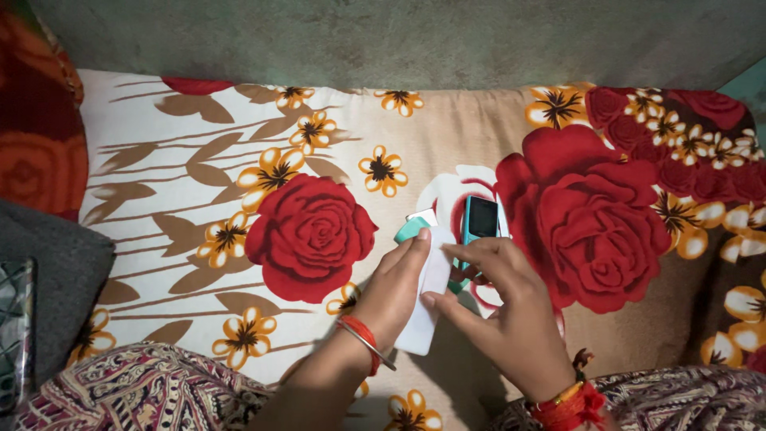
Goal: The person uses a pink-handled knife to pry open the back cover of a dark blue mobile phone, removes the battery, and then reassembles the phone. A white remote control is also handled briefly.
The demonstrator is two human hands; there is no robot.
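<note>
Phone (pixel 481 219) on the bedsheet (pixel 199 160), just right of the card (pixel 431 287), wall (pixel 399 32) behind.

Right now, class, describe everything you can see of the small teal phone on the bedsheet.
The teal phone is a small upright bar with a dark, unlit screen in a turquoise frame, seemingly plastic. Its lower part is hidden behind the right hand, whose fingers meet it, and a white card held by both hands. It lies on the floral sheet, over a white patch between red roses.
</note>
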